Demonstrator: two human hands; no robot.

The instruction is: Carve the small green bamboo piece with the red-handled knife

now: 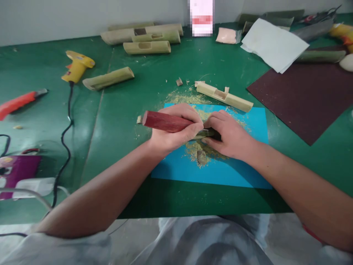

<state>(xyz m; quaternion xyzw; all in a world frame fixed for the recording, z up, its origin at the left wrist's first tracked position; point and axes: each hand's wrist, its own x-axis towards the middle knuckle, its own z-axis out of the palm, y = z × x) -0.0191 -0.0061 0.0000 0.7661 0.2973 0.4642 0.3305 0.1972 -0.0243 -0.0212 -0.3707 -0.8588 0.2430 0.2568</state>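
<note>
My left hand is wrapped round a tool with a red wooden handle. The handle's butt points left, while its working end lies mostly hidden by my fingers. A short green bamboo tube lies in the grip of my right hand, largely covered by the fingers. The tool's front end meets the bamboo between my two hands. Beneath them is a blue sheet strewn with yellowish shavings, and a small bamboo chip sits on it just below the tube.
A notched bamboo tube lies just behind my hands. Further left are a single bamboo tube, a yellow glue gun with a black cord and a red utility knife. Several bamboo tubes line the wall. A dark brown board and white paper occupy the right.
</note>
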